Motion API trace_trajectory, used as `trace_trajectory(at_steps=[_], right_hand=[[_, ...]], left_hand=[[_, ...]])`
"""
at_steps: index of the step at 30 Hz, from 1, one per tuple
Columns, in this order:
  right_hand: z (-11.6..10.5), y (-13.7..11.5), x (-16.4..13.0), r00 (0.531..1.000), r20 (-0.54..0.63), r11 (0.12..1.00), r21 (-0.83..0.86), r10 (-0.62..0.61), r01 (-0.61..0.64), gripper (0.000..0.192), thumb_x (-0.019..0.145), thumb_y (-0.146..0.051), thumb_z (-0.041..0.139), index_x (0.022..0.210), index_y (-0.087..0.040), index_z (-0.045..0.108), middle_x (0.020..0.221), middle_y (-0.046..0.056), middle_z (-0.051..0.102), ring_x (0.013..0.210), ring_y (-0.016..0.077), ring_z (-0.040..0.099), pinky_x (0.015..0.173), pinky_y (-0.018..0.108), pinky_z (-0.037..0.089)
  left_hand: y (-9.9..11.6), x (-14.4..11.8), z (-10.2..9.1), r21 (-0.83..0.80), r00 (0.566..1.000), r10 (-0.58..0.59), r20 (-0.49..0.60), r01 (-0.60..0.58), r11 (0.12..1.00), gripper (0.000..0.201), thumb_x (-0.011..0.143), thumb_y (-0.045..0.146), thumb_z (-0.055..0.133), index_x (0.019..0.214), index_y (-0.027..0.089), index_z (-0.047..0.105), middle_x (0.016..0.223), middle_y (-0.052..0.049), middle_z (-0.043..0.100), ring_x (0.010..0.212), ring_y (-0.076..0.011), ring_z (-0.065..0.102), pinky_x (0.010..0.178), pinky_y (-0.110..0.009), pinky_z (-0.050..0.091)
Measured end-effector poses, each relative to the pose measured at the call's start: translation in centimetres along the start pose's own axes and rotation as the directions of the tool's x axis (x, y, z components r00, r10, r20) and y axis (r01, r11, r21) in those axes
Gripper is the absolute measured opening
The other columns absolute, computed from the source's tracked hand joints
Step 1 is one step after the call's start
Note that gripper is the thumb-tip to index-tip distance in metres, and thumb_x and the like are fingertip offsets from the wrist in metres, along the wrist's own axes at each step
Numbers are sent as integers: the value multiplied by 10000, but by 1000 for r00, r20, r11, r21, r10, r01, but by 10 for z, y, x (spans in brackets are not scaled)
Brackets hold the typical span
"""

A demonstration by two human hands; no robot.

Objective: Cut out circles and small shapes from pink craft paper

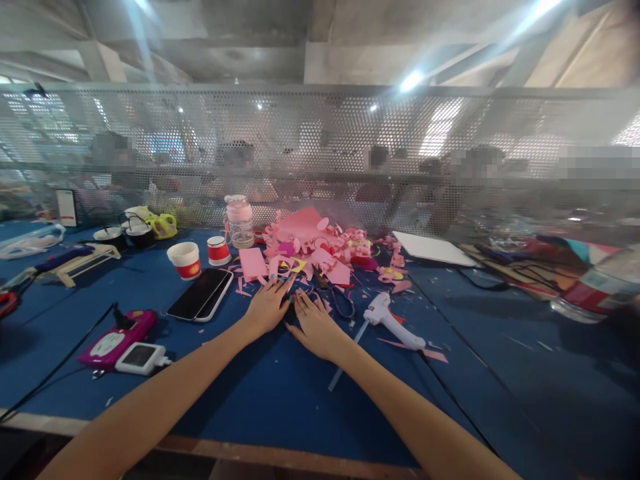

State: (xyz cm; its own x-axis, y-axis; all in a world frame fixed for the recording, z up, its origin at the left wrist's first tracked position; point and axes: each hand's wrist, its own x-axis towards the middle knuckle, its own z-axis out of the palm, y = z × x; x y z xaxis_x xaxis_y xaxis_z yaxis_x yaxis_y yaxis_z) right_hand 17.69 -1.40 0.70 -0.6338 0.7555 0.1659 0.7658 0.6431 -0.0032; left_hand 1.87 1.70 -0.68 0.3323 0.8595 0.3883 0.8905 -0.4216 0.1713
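Observation:
Both of my hands lie palm down, side by side, on the blue table top. My left hand has its fingers spread and reaches toward a heap of pink paper scraps. My right hand rests flat beside it, fingers apart. Neither hand holds anything that I can see. Black-handled scissors lie just right of my right hand. A white glue gun lies further right. A black phone lies to the left of my left hand.
Two red-and-white cups and a pink-lidded jar stand behind the phone. A pink device with a white gadget and a cable lies at front left. A white sheet and cables sit at back right. A perforated metal screen closes the far side.

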Motion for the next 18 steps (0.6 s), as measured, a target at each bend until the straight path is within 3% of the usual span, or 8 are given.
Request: trace_trajectory(at_steps=[4, 8, 10, 12, 15, 18], right_hand=[[-5, -1, 0, 1000, 21, 1000, 18, 7, -7, 581, 874, -389, 319, 1297, 7, 362, 1351, 202, 359, 1299, 288, 221, 1025, 495, 224], [-4, -1, 0, 1000, 15, 1000, 24, 11, -11, 587, 871, -396, 319, 1305, -2, 351, 1358, 201, 349, 1302, 286, 213, 1026, 493, 224], [-2, -1, 0, 1000, 1, 1000, 22, 6, -6, 591, 871, -401, 312, 1301, 1, 357, 1352, 203, 357, 1298, 289, 224, 1026, 496, 224], [0, 0, 1, 1000, -6, 1000, 16, 0, 0, 592, 873, -402, 302, 1297, 7, 364, 1348, 201, 365, 1295, 290, 233, 1028, 493, 222], [1, 1, 1, 1000, -5, 1000, 14, -1, 1, 598, 873, -406, 304, 1298, 10, 362, 1352, 193, 362, 1297, 284, 230, 1034, 481, 220], [-1, 1, 1, 1000, 0, 1000, 22, 2, -2, 608, 870, -421, 308, 1305, 2, 354, 1356, 195, 353, 1295, 282, 237, 1037, 478, 221]], left_hand=[[-8, 9, -22, 97, 993, -70, -99, 80, 992, 413, 811, 275, 434, 1188, 109, 468, 1206, -140, 534, 1171, -246, 428, 977, -375, 339], [-33, 26, -49, 151, 977, -167, -136, 187, 971, 448, 746, 205, 499, 1177, 89, 453, 1149, -162, 551, 1115, -261, 471, 944, -373, 363], [-48, 36, -58, 161, 989, -141, -36, 145, 976, 565, 679, 156, 553, 1220, 87, 406, 1237, -179, 485, 1159, -275, 436, 948, -370, 358], [-60, 47, -62, 158, 982, -121, 148, 97, 983, 726, 587, 120, 625, 1264, 114, 361, 1315, -188, 407, 1198, -293, 398, 945, -373, 360], [-71, 63, -62, 159, 911, -155, 383, 100, 982, 938, 464, 132, 716, 1305, 157, 300, 1380, -197, 310, 1244, -320, 330, 928, -403, 367], [-78, 73, -58, 181, 870, -183, 457, 110, 977, 976, 413, 109, 730, 1292, 165, 308, 1372, -203, 323, 1205, -323, 384, 865, -370, 415]])
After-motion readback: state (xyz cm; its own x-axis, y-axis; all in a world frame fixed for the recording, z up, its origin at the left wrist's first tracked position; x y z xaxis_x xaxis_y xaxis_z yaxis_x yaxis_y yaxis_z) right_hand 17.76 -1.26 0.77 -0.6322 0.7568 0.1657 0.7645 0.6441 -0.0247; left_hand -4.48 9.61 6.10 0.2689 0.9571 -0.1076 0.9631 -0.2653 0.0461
